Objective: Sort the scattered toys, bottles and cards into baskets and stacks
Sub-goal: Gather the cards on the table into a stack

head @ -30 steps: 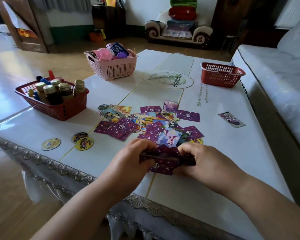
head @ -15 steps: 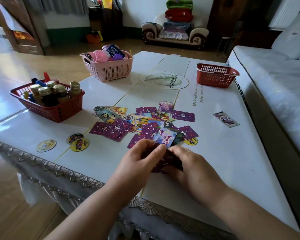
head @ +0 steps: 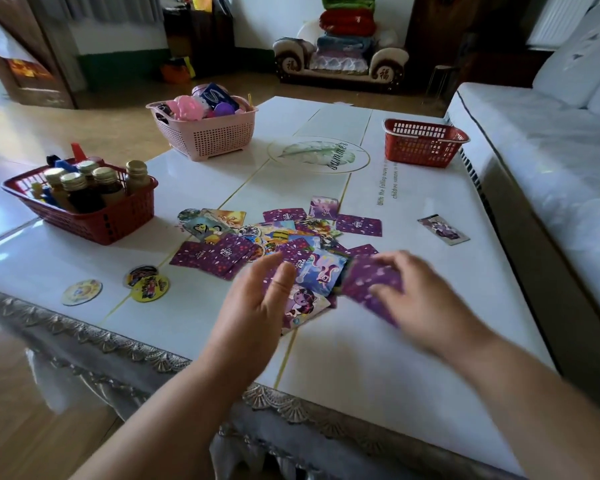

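Observation:
Purple-backed and picture cards (head: 278, 237) lie scattered in a heap on the middle of the white table (head: 361, 358). My right hand (head: 423, 299), blurred by motion, holds a small stack of purple cards (head: 368, 285) just right of the heap. My left hand (head: 257, 306) hovers with straight fingers over the near edge of the heap, partly covering a face-up pony card (head: 303, 303). One card (head: 443, 229) lies alone to the right. Three round discs (head: 149, 288) sit near the left front edge.
A red basket of bottles (head: 94, 220) stands at the left, a pink basket of toys (head: 208, 136) at the back, and an empty red basket (head: 423, 147) at the back right. A grey sofa (head: 551, 161) runs along the table's right side.
My hands have come apart. The left hand let go of the stack and opened; the right hand carried the stack to the right and forward.

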Available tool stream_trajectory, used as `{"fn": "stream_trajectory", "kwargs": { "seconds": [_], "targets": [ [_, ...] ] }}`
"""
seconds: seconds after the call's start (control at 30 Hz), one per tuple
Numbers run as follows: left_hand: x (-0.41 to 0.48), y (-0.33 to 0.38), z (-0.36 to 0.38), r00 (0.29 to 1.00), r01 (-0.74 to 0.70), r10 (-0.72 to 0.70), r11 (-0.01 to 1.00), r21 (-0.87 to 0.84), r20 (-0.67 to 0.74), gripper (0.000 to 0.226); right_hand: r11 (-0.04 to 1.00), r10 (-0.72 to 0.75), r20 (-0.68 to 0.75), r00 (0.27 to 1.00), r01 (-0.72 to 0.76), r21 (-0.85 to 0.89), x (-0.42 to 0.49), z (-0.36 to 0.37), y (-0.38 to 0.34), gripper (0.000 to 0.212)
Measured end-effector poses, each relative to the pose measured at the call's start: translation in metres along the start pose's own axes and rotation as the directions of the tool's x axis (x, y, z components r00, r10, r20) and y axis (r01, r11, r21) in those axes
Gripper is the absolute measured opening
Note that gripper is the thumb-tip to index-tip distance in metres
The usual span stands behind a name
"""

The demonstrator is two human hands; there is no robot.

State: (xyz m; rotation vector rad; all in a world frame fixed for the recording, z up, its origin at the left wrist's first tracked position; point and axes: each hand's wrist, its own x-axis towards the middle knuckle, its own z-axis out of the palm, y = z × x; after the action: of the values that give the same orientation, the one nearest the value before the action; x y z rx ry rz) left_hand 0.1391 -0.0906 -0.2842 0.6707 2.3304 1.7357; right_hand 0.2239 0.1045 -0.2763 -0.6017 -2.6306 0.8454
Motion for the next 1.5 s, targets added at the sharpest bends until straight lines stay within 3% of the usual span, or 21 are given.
{"fn": "stream_trajectory", "kwargs": {
  "seconds": [0.1, 0.2, 0.3, 0.4, 0.5, 0.57, 0.63, 0.87, 1.03, 1.13, 1.33, 1.5],
  "targets": [
    [0.007, -0.001, -0.012, 0.988, 0.088, -0.066, 0.982, 0.165, -0.136, 0.025, 0.933, 0.313, -0.008, 0.950, -0.309, -0.182, 0.024, -0.026, 0.039, 0.031],
    [0.008, -0.006, -0.016, 0.991, 0.129, -0.104, 0.905, 0.405, -0.085, 0.027, 0.853, 0.413, 0.039, 0.910, -0.371, -0.366, 0.026, -0.025, 0.055, 0.031],
    [0.007, -0.007, -0.013, 0.995, 0.057, -0.096, 0.791, 0.609, 0.031, 0.044, 0.805, 0.386, -0.055, 0.921, -0.366, -0.466, 0.025, -0.023, 0.042, 0.044],
    [0.008, -0.010, -0.008, 0.989, -0.063, -0.052, 0.697, 0.715, 0.138, 0.061, 0.906, 0.104, -0.087, 0.991, -0.130, -0.402, 0.026, -0.013, 0.022, 0.041],
    [0.010, -0.012, -0.003, 0.948, -0.199, -0.062, 0.650, 0.733, 0.312, 0.065, 0.910, -0.172, 0.184, 0.968, 0.228, -0.345, 0.031, 0.008, -0.004, 0.059],
    [0.013, -0.012, -0.005, 0.926, -0.258, -0.072, 0.598, 0.759, 0.371, 0.060, 0.866, -0.181, 0.376, 0.909, 0.328, -0.378, 0.038, 0.020, -0.021, 0.076],
    [0.014, -0.009, -0.012, 0.921, -0.294, -0.048, 0.564, 0.771, 0.386, 0.054, 0.834, -0.134, 0.493, 0.859, 0.367, -0.413, 0.042, 0.025, -0.030, 0.077],
    [0.008, -0.001, -0.036, 0.923, -0.249, -0.134, 0.505, 0.826, 0.360, 0.061, 0.800, -0.182, 0.541, 0.821, 0.443, -0.404, 0.015, 0.014, -0.040, 0.038],
    [0.017, -0.005, -0.037, 0.934, -0.162, -0.190, 0.526, 0.835, 0.302, 0.079, 0.874, -0.103, 0.478, 0.872, 0.309, -0.374, 0.037, 0.023, -0.048, 0.076],
    [0.022, -0.003, -0.043, 0.933, -0.111, -0.249, 0.486, 0.867, 0.259, 0.083, 0.890, -0.045, 0.477, 0.878, 0.252, -0.380, 0.050, 0.027, -0.049, 0.078],
    [0.025, -0.004, -0.052, 0.928, 0.001, -0.324, 0.501, 0.866, 0.186, 0.069, 0.902, 0.033, 0.568, 0.823, 0.221, -0.372, 0.043, 0.021, -0.048, 0.057],
    [0.023, -0.003, -0.048, 0.950, 0.018, -0.266, 0.570, 0.821, 0.164, 0.043, 0.873, 0.028, 0.561, 0.828, 0.254, -0.417, 0.041, 0.012, -0.047, 0.043]
  ]
}}
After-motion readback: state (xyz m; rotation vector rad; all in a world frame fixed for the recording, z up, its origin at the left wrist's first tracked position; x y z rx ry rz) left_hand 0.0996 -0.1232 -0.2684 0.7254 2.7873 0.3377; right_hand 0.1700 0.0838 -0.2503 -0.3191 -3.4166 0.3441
